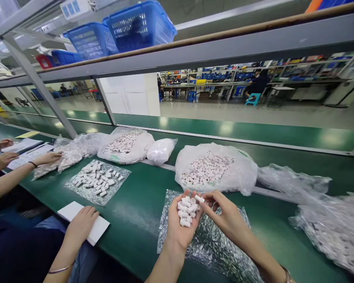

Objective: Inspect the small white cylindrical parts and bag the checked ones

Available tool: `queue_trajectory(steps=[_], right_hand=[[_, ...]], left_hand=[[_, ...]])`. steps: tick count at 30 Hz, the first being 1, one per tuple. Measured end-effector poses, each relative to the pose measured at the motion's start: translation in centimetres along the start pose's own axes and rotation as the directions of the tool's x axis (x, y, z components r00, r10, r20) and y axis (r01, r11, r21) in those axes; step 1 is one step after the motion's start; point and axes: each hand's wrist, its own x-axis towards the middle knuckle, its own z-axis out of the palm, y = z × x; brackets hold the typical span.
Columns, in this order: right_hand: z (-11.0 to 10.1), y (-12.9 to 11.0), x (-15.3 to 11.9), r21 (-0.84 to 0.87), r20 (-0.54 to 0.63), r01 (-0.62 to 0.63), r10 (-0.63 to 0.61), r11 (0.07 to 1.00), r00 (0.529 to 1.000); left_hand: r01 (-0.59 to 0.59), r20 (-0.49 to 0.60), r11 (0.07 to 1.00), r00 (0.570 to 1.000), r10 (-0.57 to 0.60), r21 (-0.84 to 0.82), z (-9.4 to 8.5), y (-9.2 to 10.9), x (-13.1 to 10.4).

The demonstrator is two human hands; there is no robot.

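Cupped palm up, my left hand (178,232) holds a heap of small white tube-shaped plastic pieces (186,212). My right hand (224,210) pinches one white piece (199,199) between thumb and fingers, right beside the heap. Both hands are above a crinkled clear plastic bag (218,247) lying flat on the green table (135,220). Just beyond them sits an opened white bag (242,169) filled with many similar pieces. What exactly these pieces are cannot be made out.
To the left, a co-worker's hand (82,222) rests on a white pad (98,232). Loose pieces (98,177) lie on another clear bag. More filled bags (125,145) line the back; a bulky clear bag (336,232) stands right. Blue baskets (138,27) occupy the overhead shelf.
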Motion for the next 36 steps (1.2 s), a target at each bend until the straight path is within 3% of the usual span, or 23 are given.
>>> queue_trajectory(steps=[6,11,16,20,26,32,36], right_hand=[[-0.9,1.1,-1.1,0.048,-0.005,0.018,-0.018,0.999,1.0],[-0.4,4.7,-2.7,-0.041,0.087,-0.059,0.062,0.997,0.994],[0.9,7.9,-4.1,-0.128,0.1,-0.087,0.1,0.988,0.99],[1.1,8.9,-4.4,-0.168,0.093,-0.075,0.092,0.983,0.991],[0.1,7.0,-3.6,-0.239,0.038,-0.033,0.044,0.97,0.998],[0.0,2.1,-2.5,-0.162,0.021,0.174,-0.173,0.971,0.985],[1.0,1.3,-2.1,-0.247,0.054,0.268,-0.263,0.931,0.963]], left_hand=[[-0.043,-0.049,0.998,0.998,0.04,-0.048,-1.5,1.9,0.6],[-0.122,-0.071,0.991,0.991,0.118,-0.058,-2.5,3.4,0.8],[-0.107,-0.061,0.994,0.993,0.104,-0.04,-2.5,3.1,0.9],[-0.083,-0.059,0.996,0.995,0.08,-0.041,-2.1,2.4,1.0],[-0.049,-0.074,0.998,0.996,0.046,-0.036,-1.6,0.9,1.0],[0.032,-0.037,0.999,0.999,-0.03,0.041,-1.6,-1.0,1.2],[0.021,-0.053,0.995,0.998,-0.016,0.097,-1.2,-1.7,1.1]])
